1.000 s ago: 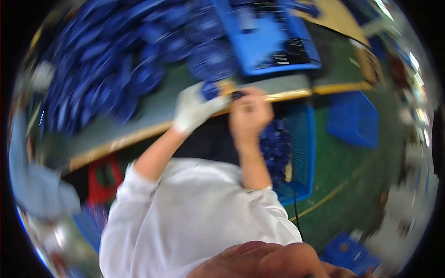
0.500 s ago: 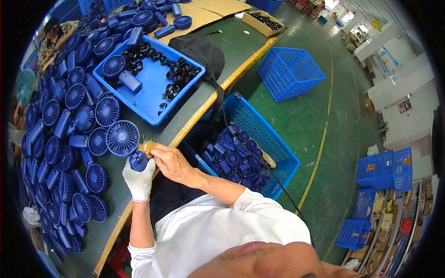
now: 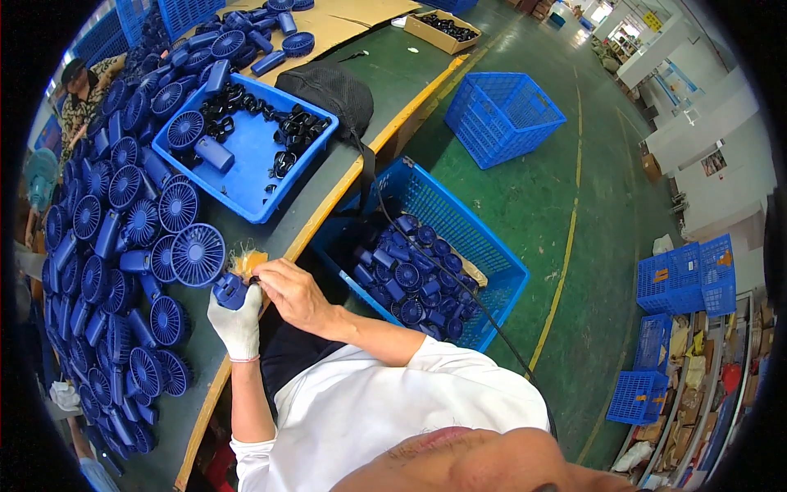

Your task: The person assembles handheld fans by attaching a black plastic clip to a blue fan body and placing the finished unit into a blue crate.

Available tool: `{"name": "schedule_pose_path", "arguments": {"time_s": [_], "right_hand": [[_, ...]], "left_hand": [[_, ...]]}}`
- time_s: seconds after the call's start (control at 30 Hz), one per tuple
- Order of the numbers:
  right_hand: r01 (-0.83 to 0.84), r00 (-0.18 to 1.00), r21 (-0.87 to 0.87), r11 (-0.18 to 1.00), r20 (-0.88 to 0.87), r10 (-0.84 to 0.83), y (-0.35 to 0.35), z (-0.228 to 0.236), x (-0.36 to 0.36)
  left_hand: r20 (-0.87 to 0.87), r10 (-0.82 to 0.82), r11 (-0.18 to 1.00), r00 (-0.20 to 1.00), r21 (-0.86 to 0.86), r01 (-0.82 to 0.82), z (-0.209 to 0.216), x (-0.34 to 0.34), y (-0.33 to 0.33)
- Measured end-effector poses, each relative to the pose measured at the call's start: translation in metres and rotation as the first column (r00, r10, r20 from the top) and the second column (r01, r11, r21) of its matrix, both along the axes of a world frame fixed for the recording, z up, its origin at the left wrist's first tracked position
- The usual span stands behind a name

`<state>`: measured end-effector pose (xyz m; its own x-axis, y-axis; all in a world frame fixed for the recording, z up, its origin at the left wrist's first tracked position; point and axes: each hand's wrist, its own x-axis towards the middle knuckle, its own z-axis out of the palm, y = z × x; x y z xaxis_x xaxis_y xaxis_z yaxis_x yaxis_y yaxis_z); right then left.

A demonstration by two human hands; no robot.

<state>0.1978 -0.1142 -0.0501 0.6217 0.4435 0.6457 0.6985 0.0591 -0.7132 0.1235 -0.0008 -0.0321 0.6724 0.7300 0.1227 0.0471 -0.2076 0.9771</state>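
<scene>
My left hand [image 3: 234,328], in a white glove, grips a dark blue handheld fan [image 3: 197,255] by its short body, with the round grille pointing away from me. Close against that body is my bare right hand [image 3: 302,302], its thumb and fingers pinched on a small dark piece [image 3: 254,280] at the fan's side. Most of that piece is hidden by the fingertips. A yellowish tuft with loose threads [image 3: 249,261] lies just beyond the right fingers, by the table edge. Many similar blue fans [image 3: 141,220] are heaped left of my hands.
A blue tray [image 3: 261,215] on the table holds black parts and a fan. Beside it lies a black mesh bag [image 3: 328,94]. To the right, a blue crate [image 3: 500,287] of fans stands below the table edge [image 3: 328,205], crossed by a cable. Another person [image 3: 79,102] is at far left.
The whole view has shifted a little, moving the tray and table leftward in it. Both hands keep the same hold at the fan, with the right fingers still pinched at its side.
</scene>
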Motion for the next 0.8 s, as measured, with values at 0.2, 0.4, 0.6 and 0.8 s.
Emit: {"name": "schedule_pose_path", "arguments": {"time_s": [0.2, 0.4, 0.6, 0.8], "right_hand": [[-0.109, 0.993, -0.119, 0.987, 0.041, 0.115, -0.011, 0.012, 0.029], [0.026, 0.935, 0.046, 0.999, 0.354, -0.040, 0.002, 0.028, 0.036], [0.137, 0.746, 0.114, 0.984, 0.641, -0.178, 0.008, 0.032, 0.030], [0.028, 0.716, 0.006, 1.000, 0.697, -0.024, 0.022, 0.020, 0.005]], "left_hand": [[0.026, -0.084, 0.986, 0.996, -0.143, 0.087, 0.018, -0.005, -0.009], [0.065, -0.013, 0.735, 0.998, -0.676, 0.053, 0.020, -0.003, -0.015], [-0.010, -0.144, 0.801, 0.989, -0.589, 0.111, 0.026, -0.008, -0.017], [0.238, 0.131, 0.991, 0.962, -0.065, -0.119, -0.009, -0.004, -0.007]]}}
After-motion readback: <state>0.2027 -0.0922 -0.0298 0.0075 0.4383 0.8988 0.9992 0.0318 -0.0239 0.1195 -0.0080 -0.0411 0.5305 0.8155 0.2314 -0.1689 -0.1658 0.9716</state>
